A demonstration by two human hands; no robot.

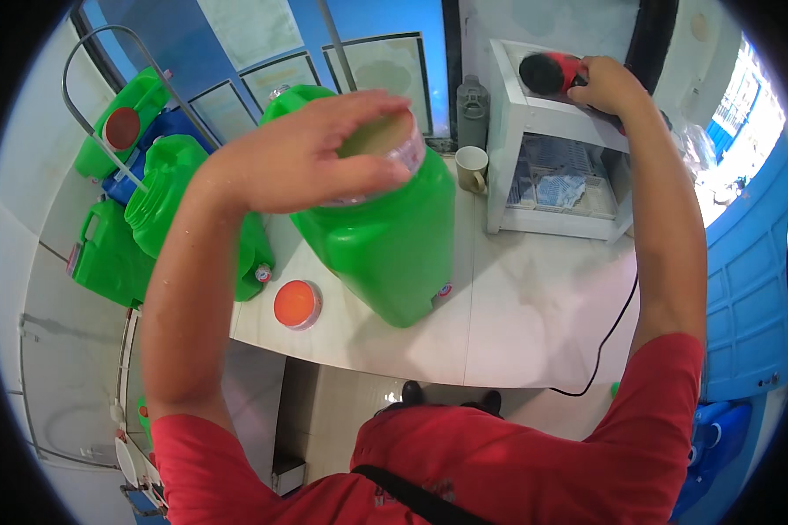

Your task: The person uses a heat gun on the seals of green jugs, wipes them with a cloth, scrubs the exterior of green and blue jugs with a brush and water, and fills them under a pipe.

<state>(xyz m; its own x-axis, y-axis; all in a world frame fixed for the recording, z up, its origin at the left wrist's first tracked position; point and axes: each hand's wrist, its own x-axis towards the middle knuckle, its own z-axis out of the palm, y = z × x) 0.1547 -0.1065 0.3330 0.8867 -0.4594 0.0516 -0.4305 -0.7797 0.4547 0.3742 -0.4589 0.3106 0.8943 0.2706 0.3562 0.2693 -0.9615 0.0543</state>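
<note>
A large green plastic jug stands upright on the counter before me. Clear printed film wraps its round tan cap. My left hand curves over this cap, with thumb and fingers along opposite sides of its rim. Over on the right, my right hand grasps a red and black hand-held electric tool on top of a small white cabinet. The tool's round black end points left, and my fingers hide part of its body. A loose orange cap lies near the jug's base.
Several more green jugs crowd the left side, and a curved metal pipe reaches into an open one. A mug and a grey bottle stand beside the cabinet. A black cord hangs over the counter edge.
</note>
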